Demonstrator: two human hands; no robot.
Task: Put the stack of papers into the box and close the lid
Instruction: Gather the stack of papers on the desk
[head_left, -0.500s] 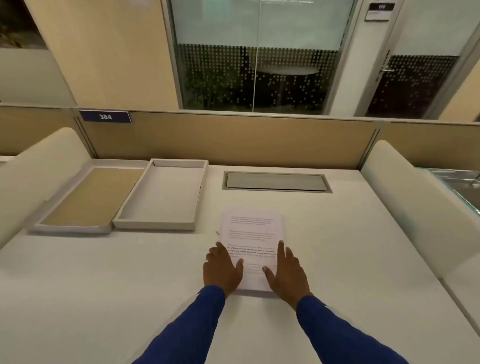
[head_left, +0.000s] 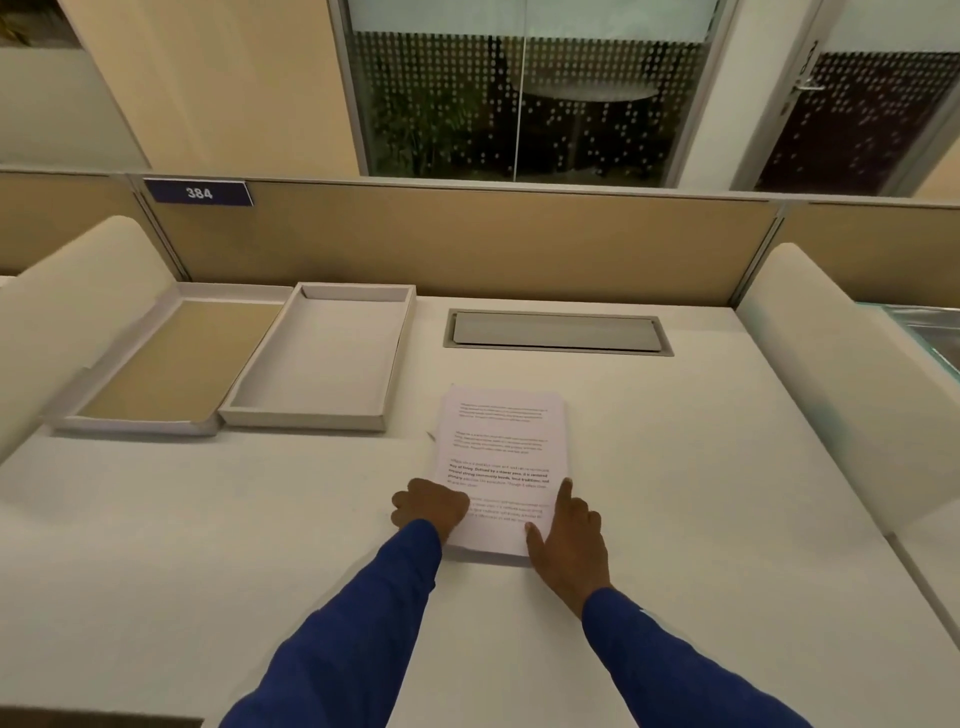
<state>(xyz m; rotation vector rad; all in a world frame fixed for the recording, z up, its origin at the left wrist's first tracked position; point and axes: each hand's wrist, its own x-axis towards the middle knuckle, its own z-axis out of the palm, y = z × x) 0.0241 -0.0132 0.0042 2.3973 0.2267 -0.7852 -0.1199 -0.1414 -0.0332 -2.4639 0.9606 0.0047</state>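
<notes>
White printed paper stack at pickup: left hand curls round its edge, right hand flat; next, lift into shallow grey box.

Left hand grips the stack of papers, right hand rests on it — box open nearby

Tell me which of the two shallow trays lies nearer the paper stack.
The grey-lined tray, right of the pair; the tan-lined tray lies beyond it, farther left from the paper stack.
</notes>
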